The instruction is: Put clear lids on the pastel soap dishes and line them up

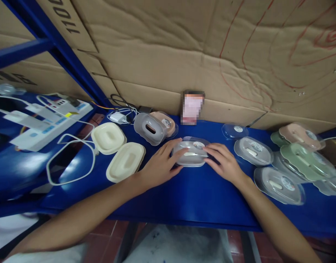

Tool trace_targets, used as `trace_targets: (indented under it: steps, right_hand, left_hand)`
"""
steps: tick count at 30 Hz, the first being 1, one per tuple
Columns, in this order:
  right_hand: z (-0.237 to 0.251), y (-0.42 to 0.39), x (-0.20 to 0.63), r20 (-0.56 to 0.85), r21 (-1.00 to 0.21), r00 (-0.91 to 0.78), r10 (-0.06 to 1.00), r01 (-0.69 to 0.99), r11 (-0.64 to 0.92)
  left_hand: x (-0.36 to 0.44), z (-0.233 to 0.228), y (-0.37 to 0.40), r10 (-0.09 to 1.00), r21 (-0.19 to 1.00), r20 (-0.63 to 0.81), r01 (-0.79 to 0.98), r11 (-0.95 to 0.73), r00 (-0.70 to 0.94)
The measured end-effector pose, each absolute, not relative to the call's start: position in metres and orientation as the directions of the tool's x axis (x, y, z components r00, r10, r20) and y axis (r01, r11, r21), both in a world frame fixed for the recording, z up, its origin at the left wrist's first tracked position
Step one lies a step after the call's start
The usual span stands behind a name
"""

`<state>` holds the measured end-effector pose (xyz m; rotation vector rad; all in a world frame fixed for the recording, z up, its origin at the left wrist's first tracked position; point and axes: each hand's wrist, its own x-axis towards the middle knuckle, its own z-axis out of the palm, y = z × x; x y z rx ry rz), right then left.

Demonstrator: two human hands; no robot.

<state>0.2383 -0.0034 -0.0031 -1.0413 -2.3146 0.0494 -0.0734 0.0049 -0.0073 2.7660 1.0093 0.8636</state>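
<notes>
hands: both on one thing. left hand (162, 160) has its fingers spread over the left end of a rounded grey plastic box with a clear lid (194, 157); right hand (225, 160) meets the right end with fingers and thumb slightly parted. the box is held between the two; how firm the grip is, cannot tell.

position: box sits at the centre of the frame, flat or nearly so, over the glossy blue desk (184, 204). pale handle and round sticker show on top.

surroundings: two cream oval plastic trays (126, 162) at centre left, near the left wrist. above them, a grey plastic cover with a dark slot (151, 128), tilted by a peach plastic box (168, 124). at right, a loose clear plastic lid (235, 130), then grey lidded boxes (279, 184) beside a green plastic box (306, 160).

handling notes (judgement): keep both ends level and share pressure evenly, since thin clear plastic likely flexes or skews if one side is loaded first. fingers seem best on the rim rather than the handle. checking the edge all round for a gap, near side included, would be sensible.
</notes>
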Motion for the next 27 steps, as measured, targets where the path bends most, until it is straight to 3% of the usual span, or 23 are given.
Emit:
trace_targets:
  steps: [9, 15, 23, 27]
  right_hand:
    - [-0.005, -0.008, 0.223, 0.476, -0.141, -0.642, 0.602, 0.62, 0.772]
    - [-0.006, -0.009, 0.22, 0.424, -0.197, -0.647, 0.634, 0.617, 0.762]
    - [-0.001, -0.011, 0.218, 0.435, -0.133, -0.695, 0.572, 0.579, 0.805]
    - [-0.005, -0.009, 0.219, 0.401, -0.195, -0.682, 0.612, 0.589, 0.784]
  left_hand:
    - [-0.076, -0.006, 0.008, 0.602, 0.281, 0.442, 0.535, -0.797, 0.665]
    - [-0.077, -0.009, 0.007, 0.623, 0.32, 0.453, 0.535, -0.782, 0.638]
    - [-0.079, -0.013, 0.009, 0.62, 0.326, 0.488, 0.531, -0.782, 0.614]
    - [-0.079, -0.016, 0.01, 0.638, 0.345, 0.483, 0.539, -0.768, 0.6]
